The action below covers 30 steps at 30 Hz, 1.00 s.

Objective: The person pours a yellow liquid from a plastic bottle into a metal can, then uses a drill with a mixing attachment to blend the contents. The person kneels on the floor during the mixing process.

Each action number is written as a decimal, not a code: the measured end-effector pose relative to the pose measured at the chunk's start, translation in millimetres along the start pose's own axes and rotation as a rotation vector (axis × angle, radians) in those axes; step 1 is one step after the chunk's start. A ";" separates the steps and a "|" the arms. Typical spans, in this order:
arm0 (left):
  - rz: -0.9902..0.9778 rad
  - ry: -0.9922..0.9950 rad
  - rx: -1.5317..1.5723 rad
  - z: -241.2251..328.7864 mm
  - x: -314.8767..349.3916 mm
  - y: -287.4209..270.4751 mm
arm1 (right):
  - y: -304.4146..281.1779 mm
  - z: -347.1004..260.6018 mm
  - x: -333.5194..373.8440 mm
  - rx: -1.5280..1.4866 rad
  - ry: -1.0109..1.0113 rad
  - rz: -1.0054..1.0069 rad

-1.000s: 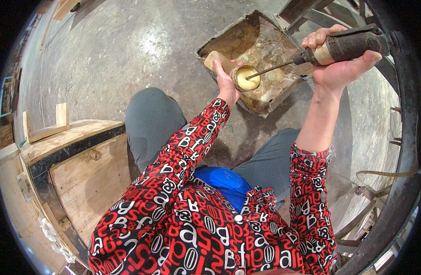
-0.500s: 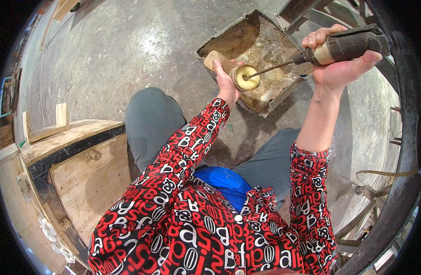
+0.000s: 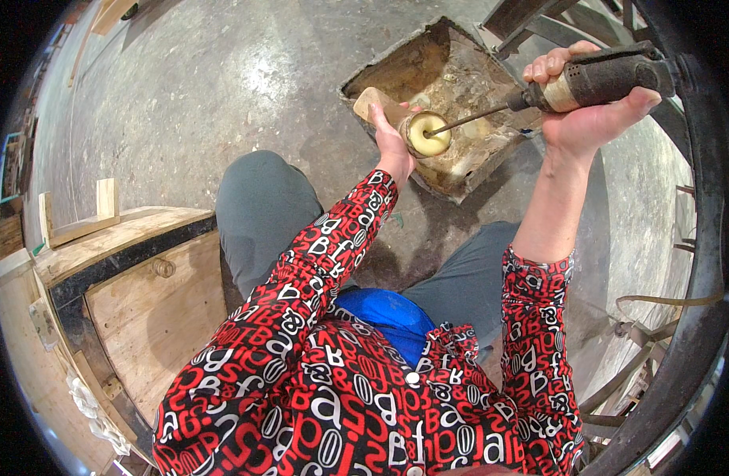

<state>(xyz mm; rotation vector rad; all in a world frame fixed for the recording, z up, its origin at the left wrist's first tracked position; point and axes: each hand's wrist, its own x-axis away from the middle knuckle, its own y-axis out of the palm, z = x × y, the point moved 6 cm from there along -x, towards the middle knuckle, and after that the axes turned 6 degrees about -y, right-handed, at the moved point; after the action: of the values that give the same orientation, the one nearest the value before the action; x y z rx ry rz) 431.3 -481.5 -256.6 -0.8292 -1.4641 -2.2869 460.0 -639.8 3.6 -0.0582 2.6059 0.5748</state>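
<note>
Over an open crusted bin, my left hand (image 3: 392, 143) is wrapped round a long brown piece (image 3: 374, 101) with a rounded far end. Its near end is a round rim holding a pale yellow ring (image 3: 438, 143) with a dark hole in its middle. My right hand (image 3: 575, 127), raised at the right, grips a dusty black rotary power tool (image 3: 610, 78) with a light band. The tool's long thin metal shaft (image 3: 479, 114) slants down to the left, its tip at the hole. How deep the tip sits I cannot tell.
Below the held piece lies the dirty, crusted bin (image 3: 467, 170) on the grey concrete floor (image 3: 205, 87). A wooden box (image 3: 154, 293) with a dark edge stands at my left. Dark metal framework (image 3: 698, 262) rises close at the right. My knees frame the floor between.
The brown piece and the shaft tip have shifted very slightly at the yellow ring. Both hands keep their hold and stay nearly in place.
</note>
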 end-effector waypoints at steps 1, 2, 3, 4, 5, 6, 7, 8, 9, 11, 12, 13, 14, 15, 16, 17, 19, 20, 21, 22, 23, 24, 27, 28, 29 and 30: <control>0.003 -0.011 0.007 -0.6 0.6 0.2 | -0.4 0.4 0.1 0.000 0.011 0.016; 0.003 -0.004 0.005 0.4 0.5 0.3 | -0.2 0.0 -0.5 0.017 0.004 0.020; 0.003 0.003 0.002 1.3 0.4 0.3 | 0.0 -0.4 -1.2 0.035 -0.002 0.024; 0.004 0.010 0.000 2.1 0.3 0.2 | 0.1 -0.7 -1.9 0.053 -0.009 0.029; 0.003 0.009 0.004 1.8 0.5 0.5 | -0.2 -0.3 -1.6 0.037 -0.014 0.009; 0.003 0.008 0.008 1.5 0.5 0.8 | -0.4 0.3 -1.0 0.023 -0.019 -0.011; 0.002 0.006 0.012 0.8 0.7 1.2 | -0.9 0.3 -0.4 0.008 -0.025 -0.031; 0.007 0.006 0.004 1.0 0.4 0.6 | -0.5 0.9 -0.4 -0.010 -0.015 -0.028; 0.010 0.005 -0.004 0.8 0.2 0.3 | -0.2 1.0 -0.2 -0.028 -0.005 -0.024; 0.009 0.005 -0.011 1.3 -0.6 -1.0 | 0.6 1.5 -0.5 -0.045 -0.001 -0.026; 0.004 0.007 -0.010 2.4 -1.3 -1.6 | 1.1 1.9 -1.0 -0.044 -0.007 -0.032; 0.000 0.008 -0.010 3.1 -2.0 -2.2 | 1.7 2.0 -1.3 -0.044 -0.012 -0.038; 0.000 0.003 -0.007 2.1 -1.9 -1.9 | 0.7 1.7 -1.1 -0.035 -0.014 -0.036; 0.001 -0.001 -0.005 1.0 -1.7 -1.6 | -0.2 1.4 -0.8 -0.027 -0.015 -0.035; 0.001 -0.006 -0.002 0.1 -1.6 -1.3 | -1.0 1.1 -0.7 -0.019 -0.017 -0.034; 0.004 -0.003 -0.005 0.3 -1.5 -1.2 | -0.8 1.3 -0.8 -0.020 -0.011 -0.029; 0.010 0.004 -0.010 0.9 -1.4 -1.2 | -0.3 1.4 -1.5 -0.021 0.002 -0.022; 0.009 0.003 -0.005 0.8 -1.1 -0.8 | -0.8 1.3 -1.4 -0.022 0.003 -0.022; 0.008 0.003 0.001 0.6 -0.8 -0.4 | -1.2 1.1 -1.3 -0.022 0.004 -0.023; 0.007 0.002 0.006 0.3 -0.5 -0.1 | -1.7 1.1 -1.1 -0.022 0.005 -0.023; 0.005 0.004 0.008 0.8 -0.7 -0.1 | -1.5 1.2 -1.2 -0.026 0.010 -0.023; 0.004 0.007 0.011 1.3 -0.9 -0.2 | -1.3 1.3 -1.0 -0.031 0.014 -0.023; 0.003 0.011 0.010 1.2 -1.5 -0.2 | -0.7 1.5 -0.5 -0.041 0.026 -0.018; 0.003 0.012 0.009 0.9 -1.7 -0.2 | -0.4 1.7 -0.3 -0.044 0.030 -0.015; 0.003 0.008 0.012 1.0 -2.2 -0.7 | -0.1 2.1 -0.2 -0.041 0.033 -0.008; 0.004 0.005 0.015 1.1 -2.8 -1.3 | 0.3 2.4 -0.1 -0.038 0.036 -0.001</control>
<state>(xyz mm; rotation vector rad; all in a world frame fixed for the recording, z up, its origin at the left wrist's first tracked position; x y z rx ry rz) 433.2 -480.1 -258.8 -0.8203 -1.4741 -2.2707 461.1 -638.6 1.9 -0.0834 2.6298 0.6281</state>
